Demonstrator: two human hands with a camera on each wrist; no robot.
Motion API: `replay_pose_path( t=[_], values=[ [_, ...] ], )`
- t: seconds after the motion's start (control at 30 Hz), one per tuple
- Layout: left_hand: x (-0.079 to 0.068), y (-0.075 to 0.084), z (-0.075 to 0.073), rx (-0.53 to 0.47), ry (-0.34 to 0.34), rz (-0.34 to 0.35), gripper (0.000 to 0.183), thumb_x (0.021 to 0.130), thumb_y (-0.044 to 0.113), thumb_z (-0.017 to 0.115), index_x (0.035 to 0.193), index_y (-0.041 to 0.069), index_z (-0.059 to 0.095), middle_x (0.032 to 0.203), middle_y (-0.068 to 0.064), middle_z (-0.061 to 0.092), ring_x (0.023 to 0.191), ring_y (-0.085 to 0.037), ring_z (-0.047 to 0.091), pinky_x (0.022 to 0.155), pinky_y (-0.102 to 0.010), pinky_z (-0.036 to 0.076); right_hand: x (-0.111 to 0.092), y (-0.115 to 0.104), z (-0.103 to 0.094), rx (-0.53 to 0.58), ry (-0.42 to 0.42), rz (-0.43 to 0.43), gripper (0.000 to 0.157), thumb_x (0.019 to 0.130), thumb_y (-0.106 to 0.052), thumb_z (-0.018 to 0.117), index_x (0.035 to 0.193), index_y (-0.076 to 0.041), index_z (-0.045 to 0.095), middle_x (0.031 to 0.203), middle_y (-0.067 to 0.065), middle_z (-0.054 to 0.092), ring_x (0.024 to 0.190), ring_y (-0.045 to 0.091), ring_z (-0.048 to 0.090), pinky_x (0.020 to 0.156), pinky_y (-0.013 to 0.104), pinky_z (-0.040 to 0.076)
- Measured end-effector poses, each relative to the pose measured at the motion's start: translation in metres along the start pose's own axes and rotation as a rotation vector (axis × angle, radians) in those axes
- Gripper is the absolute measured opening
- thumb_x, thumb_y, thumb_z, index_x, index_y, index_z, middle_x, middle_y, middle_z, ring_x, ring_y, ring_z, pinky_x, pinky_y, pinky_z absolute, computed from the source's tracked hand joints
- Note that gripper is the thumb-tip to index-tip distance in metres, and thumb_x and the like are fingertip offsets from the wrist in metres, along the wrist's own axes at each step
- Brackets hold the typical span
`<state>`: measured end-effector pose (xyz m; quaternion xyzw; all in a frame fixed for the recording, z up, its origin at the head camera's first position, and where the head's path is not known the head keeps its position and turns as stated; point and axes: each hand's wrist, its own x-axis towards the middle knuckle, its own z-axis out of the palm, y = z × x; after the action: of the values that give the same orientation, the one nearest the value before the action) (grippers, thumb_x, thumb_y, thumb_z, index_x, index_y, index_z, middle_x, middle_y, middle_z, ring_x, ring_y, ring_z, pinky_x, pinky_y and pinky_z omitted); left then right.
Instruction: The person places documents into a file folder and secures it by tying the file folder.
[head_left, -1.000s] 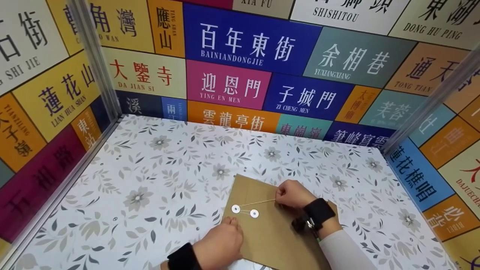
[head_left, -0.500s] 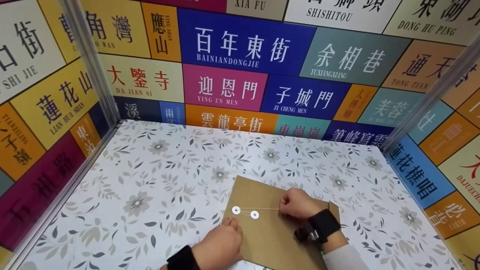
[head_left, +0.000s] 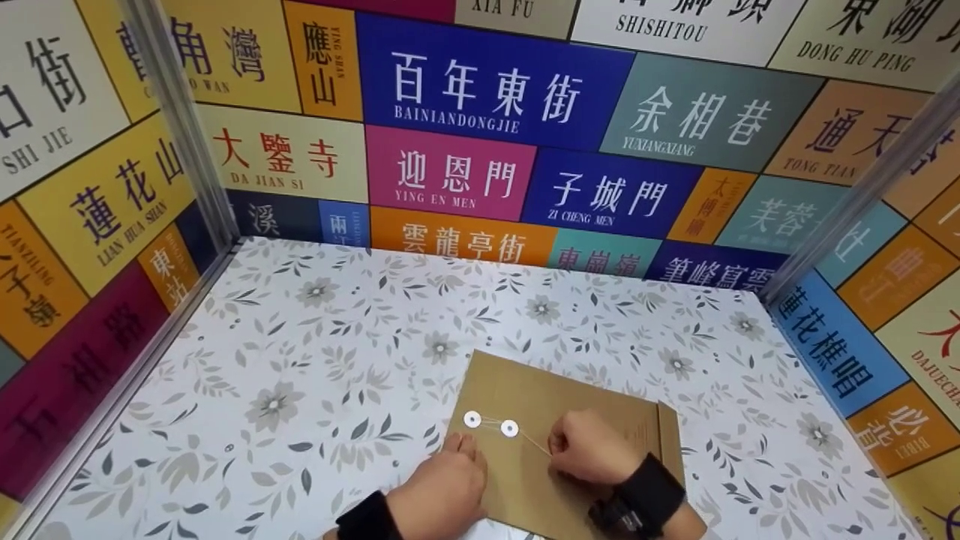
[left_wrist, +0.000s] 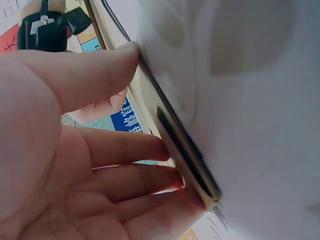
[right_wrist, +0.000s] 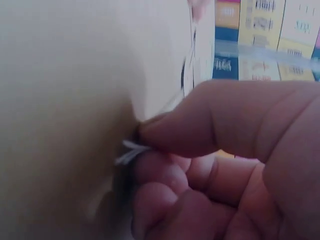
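A brown kraft paper envelope point(head_left: 517, 480) lies flat on the table, with two white round buttons, a left one point(head_left: 472, 419) and a right one point(head_left: 509, 428). Thin string runs between the buttons. From the right button the string point(head_left: 534, 444) stretches to my right hand point(head_left: 592, 448), which pinches it between thumb and curled fingers. The frayed string end point(right_wrist: 131, 150) pokes out of that pinch in the right wrist view. My left hand point(head_left: 442, 484) rests at the envelope's left edge; thumb point(left_wrist: 127, 60) and fairly straight fingers point(left_wrist: 140, 182) touch it in the left wrist view.
White table covering point(head_left: 300, 360) with grey flowers and leaves spreads under the envelope. Panels printed with colourful place names point(head_left: 495, 82) stand behind and at both sides, with clear strips at the corners. Each wrist wears a black band point(head_left: 367, 517).
My right hand first lowers slightly, then sweeps down towards me with the string. The string led from the left button before; now it leads from the right one. My left hand stays put.
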<state>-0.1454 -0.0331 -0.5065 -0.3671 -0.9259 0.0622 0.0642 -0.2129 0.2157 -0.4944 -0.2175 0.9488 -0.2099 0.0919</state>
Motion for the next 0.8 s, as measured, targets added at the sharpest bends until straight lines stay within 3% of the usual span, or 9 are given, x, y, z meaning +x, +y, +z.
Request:
replay_pose_path(
  t=[0.13, 0.2, 0.37, 0.5, 0.67, 0.73, 0.8],
  values=[
    [0.001, 0.001, 0.002, 0.147, -0.017, -0.049, 0.066, 0.090, 0.057, 0.072, 0.115, -0.004, 0.072, 0.100, -0.011, 0.069, 0.102, -0.027, 0.057, 0.095, -0.041, 0.041, 0.013, -0.008, 0.007, -0.059, 0.114, -0.047, 0.025, 0.067, -0.004, 0.073, 0.057, -0.020, 0.058, 0.055, -0.015, 0.047, 0.051, 0.007, 0.045, 0.050, 0.025, 0.037],
    [0.004, -0.001, 0.004, 0.167, -0.031, -0.090, 0.065, 0.091, 0.057, 0.071, 0.116, -0.004, 0.073, 0.105, -0.014, 0.070, 0.104, -0.029, 0.059, 0.096, -0.042, 0.041, 0.022, -0.010, 0.009, -0.072, 0.143, -0.063, 0.025, 0.067, -0.003, 0.074, 0.057, -0.019, 0.058, 0.055, -0.015, 0.047, 0.052, 0.008, 0.045, 0.050, 0.026, 0.037],
    [0.010, -0.010, 0.005, 0.091, -0.087, -0.154, 0.066, 0.092, 0.053, 0.071, 0.123, -0.006, 0.071, 0.121, -0.023, 0.070, 0.118, -0.036, 0.062, 0.106, -0.044, 0.040, 0.039, -0.026, 0.016, -0.066, 0.109, -0.082, 0.025, 0.069, -0.003, 0.074, 0.057, -0.019, 0.059, 0.054, -0.014, 0.048, 0.052, 0.008, 0.046, 0.050, 0.026, 0.039],
    [0.011, -0.016, 0.004, 0.087, -0.102, -0.157, 0.057, 0.093, 0.053, 0.070, 0.113, 0.000, 0.075, 0.114, -0.016, 0.073, 0.117, -0.036, 0.063, 0.104, -0.044, 0.041, 0.047, -0.047, 0.028, -0.025, 0.061, -0.151, 0.023, 0.071, -0.002, 0.071, 0.059, -0.019, 0.060, 0.055, -0.015, 0.049, 0.051, 0.006, 0.045, 0.049, 0.025, 0.039],
    [0.010, -0.021, 0.006, -0.021, 0.007, -0.208, 0.051, 0.085, 0.049, 0.078, 0.100, 0.001, 0.075, 0.094, -0.011, 0.072, 0.102, -0.030, 0.063, 0.094, -0.038, 0.045, 0.056, -0.063, 0.045, -0.019, 0.116, -0.262, 0.020, 0.075, -0.003, 0.069, 0.064, -0.017, 0.062, 0.059, -0.015, 0.049, 0.053, 0.004, 0.044, 0.051, 0.023, 0.038],
    [0.009, -0.022, 0.008, -0.059, 0.037, -0.221, 0.049, 0.083, 0.048, 0.080, 0.097, 0.001, 0.076, 0.088, -0.009, 0.071, 0.097, -0.028, 0.061, 0.091, -0.036, 0.046, 0.058, -0.065, 0.049, -0.005, 0.133, -0.269, 0.019, 0.077, -0.003, 0.070, 0.066, -0.017, 0.063, 0.060, -0.015, 0.050, 0.055, 0.004, 0.045, 0.052, 0.022, 0.038],
    [0.008, -0.023, 0.008, -0.074, 0.024, -0.221, 0.049, 0.083, 0.049, 0.080, 0.097, 0.002, 0.077, 0.088, -0.008, 0.070, 0.098, -0.027, 0.061, 0.092, -0.035, 0.046, 0.059, -0.064, 0.051, 0.029, 0.118, -0.248, 0.020, 0.078, -0.003, 0.071, 0.067, -0.017, 0.064, 0.061, -0.014, 0.051, 0.056, 0.003, 0.046, 0.052, 0.022, 0.039]
  ],
)
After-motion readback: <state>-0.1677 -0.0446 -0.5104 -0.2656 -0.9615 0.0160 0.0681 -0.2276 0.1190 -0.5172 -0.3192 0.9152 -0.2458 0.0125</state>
